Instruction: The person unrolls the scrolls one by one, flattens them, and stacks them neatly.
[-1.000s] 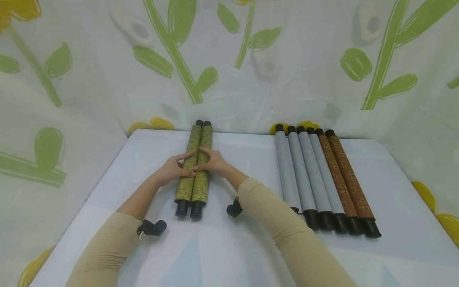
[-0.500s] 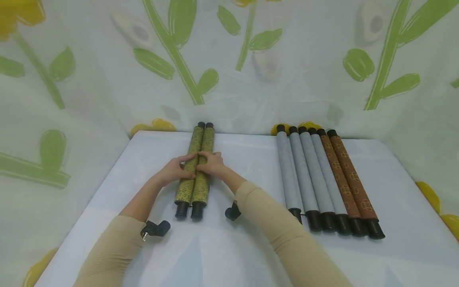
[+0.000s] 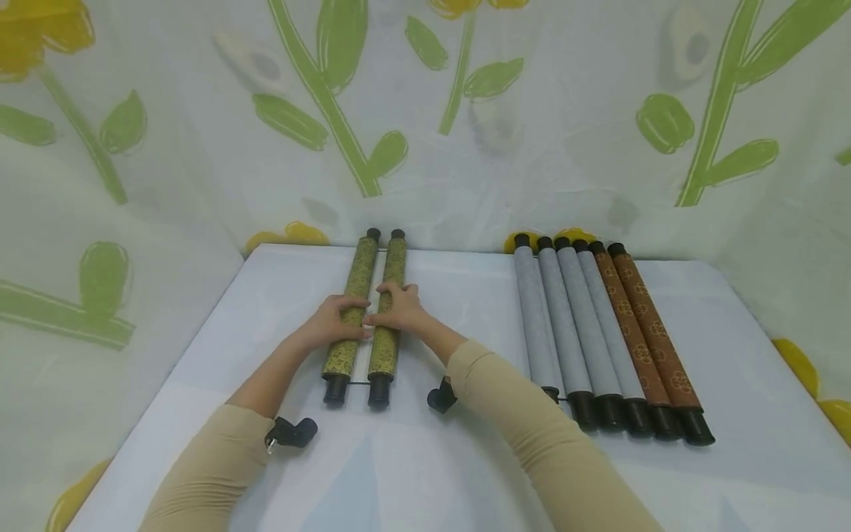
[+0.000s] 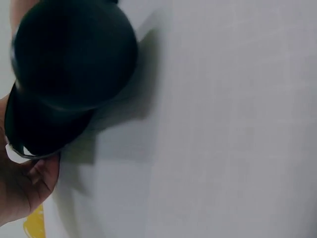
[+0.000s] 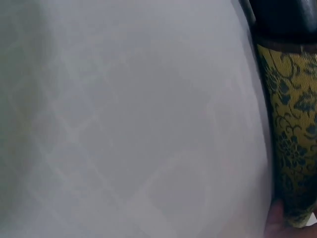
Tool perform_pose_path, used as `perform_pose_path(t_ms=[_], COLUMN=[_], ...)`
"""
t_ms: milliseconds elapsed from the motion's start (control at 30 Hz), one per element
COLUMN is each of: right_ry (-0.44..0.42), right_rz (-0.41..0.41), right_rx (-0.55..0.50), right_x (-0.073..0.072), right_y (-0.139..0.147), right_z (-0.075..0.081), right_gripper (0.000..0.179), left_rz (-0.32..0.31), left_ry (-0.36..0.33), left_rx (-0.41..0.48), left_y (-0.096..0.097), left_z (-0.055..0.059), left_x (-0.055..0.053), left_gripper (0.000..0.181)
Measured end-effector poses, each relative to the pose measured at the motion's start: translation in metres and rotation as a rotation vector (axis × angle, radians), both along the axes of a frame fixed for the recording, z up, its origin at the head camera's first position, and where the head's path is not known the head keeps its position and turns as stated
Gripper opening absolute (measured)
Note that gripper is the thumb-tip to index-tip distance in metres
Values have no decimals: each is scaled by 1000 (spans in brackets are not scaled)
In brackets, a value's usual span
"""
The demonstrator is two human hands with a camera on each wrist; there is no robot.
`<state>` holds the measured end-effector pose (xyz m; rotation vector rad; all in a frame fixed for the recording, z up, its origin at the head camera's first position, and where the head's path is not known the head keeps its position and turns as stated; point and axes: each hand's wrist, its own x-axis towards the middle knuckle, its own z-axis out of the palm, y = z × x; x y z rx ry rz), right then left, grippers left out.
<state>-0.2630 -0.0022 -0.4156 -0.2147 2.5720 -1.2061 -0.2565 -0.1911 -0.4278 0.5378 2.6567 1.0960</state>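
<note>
A hand scroll with yellow-green patterned cover and black end knobs lies on the white table, slightly unrolled, a narrow pale strip showing between its rollers. My left hand [image 3: 326,324] grips the left roller [image 3: 342,358], thumb on the near inner side. My right hand [image 3: 402,309] holds the right roller [image 3: 383,355] from above, its fingers curled over it. In the left wrist view, black end knobs [image 4: 74,54] loom large, with part of a hand [image 4: 29,193] below. The right wrist view shows the flowered cover [image 5: 294,114] with fingertips [image 5: 276,223] at its lower end.
To the right lie grey scrolls [image 3: 568,318] and brown flowered ones [image 3: 648,325], side by side with black knobs. My right sleeve [image 3: 525,428] passes over the near end of the leftmost grey roller. A leaf-printed curtain [image 3: 465,177] stands behind the white table [image 3: 459,273].
The two yellow-green rollers, side by side before, have come apart. The right hand has moved the right roller slightly rightward, uncovering a pale strip; the left roller has stayed nearly in place.
</note>
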Motion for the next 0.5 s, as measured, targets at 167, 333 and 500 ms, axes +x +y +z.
perform_pose_path(t_ms=[167, 333, 500], right_ry=[18, 12, 11], right_rz=[-46, -63, -63], right_rx=[-23, -31, 8], right_x=[1, 2, 3], right_y=[2, 3, 2], right_z=[-2, -3, -3], right_gripper=[68, 66, 63], left_rz=[45, 40, 26], left_ry=[6, 3, 21], left_rx=[-43, -75, -95], left_y=[3, 0, -3], left_z=[0, 2, 5], left_x=[1, 2, 4], left_gripper=[61, 62, 62])
